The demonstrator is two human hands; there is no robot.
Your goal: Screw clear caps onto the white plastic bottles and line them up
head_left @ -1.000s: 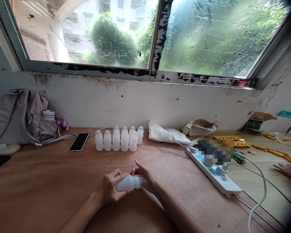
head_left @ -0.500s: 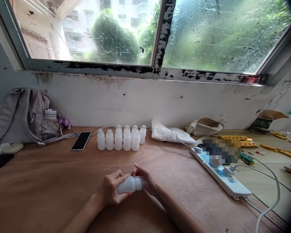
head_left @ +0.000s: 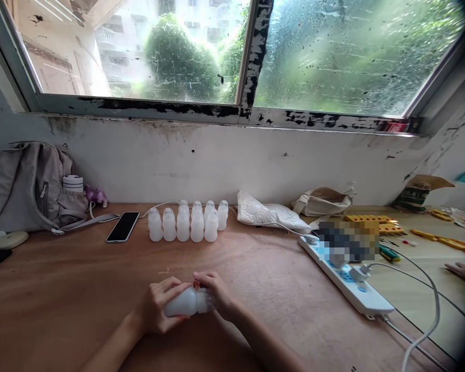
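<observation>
A small frosted-white plastic bottle (head_left: 183,304) lies nearly sideways between my hands, above the front middle of the table. My left hand (head_left: 159,305) is wrapped round the bottle's body. At the other end, my right hand (head_left: 219,295) grips the clear cap (head_left: 206,300), its thumb and fingers round the neck end. Part of the cap is hidden behind the right fingers. Beyond my hands, several similar capped bottles (head_left: 183,227) stand upright in rows towards the wall.
Left of the bottles lies a phone (head_left: 123,227), with a grey backpack (head_left: 31,186) beyond it. A white power strip (head_left: 344,276) with cables runs along the right. A white pouch (head_left: 271,214) and a beige bag (head_left: 322,201) sit by the wall. Another person's hand (head_left: 464,270) shows at the far right.
Both hands and the bottle appear lower and further left, while the whole view has also shifted slightly left. The right fingers have closed further over the neck and cap.
</observation>
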